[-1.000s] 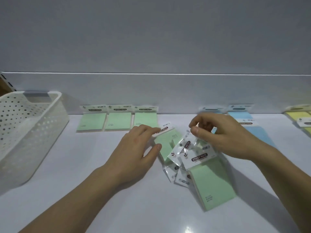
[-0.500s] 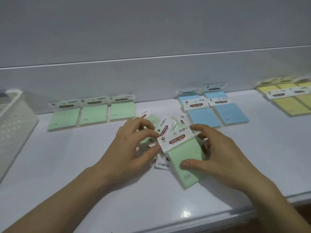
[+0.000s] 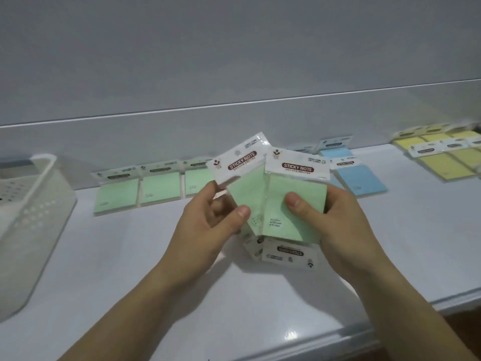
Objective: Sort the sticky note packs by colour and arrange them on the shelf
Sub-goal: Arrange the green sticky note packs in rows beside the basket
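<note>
Holding two green sticky note packs above the shelf (image 3: 130,269), you have both hands raised side by side near its middle. Your left hand (image 3: 216,225) grips the tilted green pack (image 3: 246,190): the thumb (image 3: 240,212) lies on the front face near the lower edge, and the curled fingers wrap behind it. This pack leans to the left, with its white "STICKY NOTE" header uppermost. Your right hand (image 3: 338,225) grips the upright green pack (image 3: 299,188): the thumb (image 3: 294,203) presses on the front face, and the fingers are hidden behind. The upright green pack overlaps the right edge of the tilted green pack, so the two touch and fan apart at the top. Directly below them an inverted pack (image 3: 289,254) shows its header upside down; whether it is held with the others or lies on the shelf cannot be determined.

At the back of the shelf, a row of three green packs (image 3: 160,187) lies flat to the left of your hands, its rightmost pack partly hidden behind the tilted green pack. Blue packs (image 3: 360,178) lie behind your right hand, and yellow packs (image 3: 447,162) lie at the far right. A white perforated basket (image 3: 33,217) stands at the left end, well apart from both hands.
</note>
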A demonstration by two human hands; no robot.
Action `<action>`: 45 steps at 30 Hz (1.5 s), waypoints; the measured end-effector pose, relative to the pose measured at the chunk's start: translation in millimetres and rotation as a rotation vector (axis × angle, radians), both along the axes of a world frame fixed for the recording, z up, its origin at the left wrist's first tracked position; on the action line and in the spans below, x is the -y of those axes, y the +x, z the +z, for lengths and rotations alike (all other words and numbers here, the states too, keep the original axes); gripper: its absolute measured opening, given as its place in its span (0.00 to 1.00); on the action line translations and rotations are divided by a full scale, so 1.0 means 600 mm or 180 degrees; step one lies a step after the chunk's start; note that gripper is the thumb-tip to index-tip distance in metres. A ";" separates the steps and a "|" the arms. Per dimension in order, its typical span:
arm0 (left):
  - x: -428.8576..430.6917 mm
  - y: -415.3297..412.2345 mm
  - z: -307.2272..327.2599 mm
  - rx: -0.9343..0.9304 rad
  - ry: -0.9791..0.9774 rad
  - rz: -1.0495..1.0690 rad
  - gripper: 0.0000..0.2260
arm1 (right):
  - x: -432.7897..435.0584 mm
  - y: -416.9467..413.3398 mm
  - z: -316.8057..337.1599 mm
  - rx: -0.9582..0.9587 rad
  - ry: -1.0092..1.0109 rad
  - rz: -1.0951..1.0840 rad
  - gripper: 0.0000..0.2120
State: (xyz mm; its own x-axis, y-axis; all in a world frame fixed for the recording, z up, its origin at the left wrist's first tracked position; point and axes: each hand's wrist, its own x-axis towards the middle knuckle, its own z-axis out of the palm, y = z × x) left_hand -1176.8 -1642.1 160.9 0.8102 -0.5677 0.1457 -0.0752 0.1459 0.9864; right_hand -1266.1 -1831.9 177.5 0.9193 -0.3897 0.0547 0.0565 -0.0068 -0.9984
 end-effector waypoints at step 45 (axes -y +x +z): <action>-0.264 0.117 -0.090 0.1945 0.3395 0.1841 0.15 | -0.238 0.191 -0.105 0.0208 -0.3435 0.0483 0.14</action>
State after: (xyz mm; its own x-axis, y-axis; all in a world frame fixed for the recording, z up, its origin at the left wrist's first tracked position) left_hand -1106.8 -1483.8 106.8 0.9338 -0.2329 0.2717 -0.3274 -0.8624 0.3860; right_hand -1151.7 -1689.0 114.7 0.9366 0.0101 0.3502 0.1835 -0.8657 -0.4658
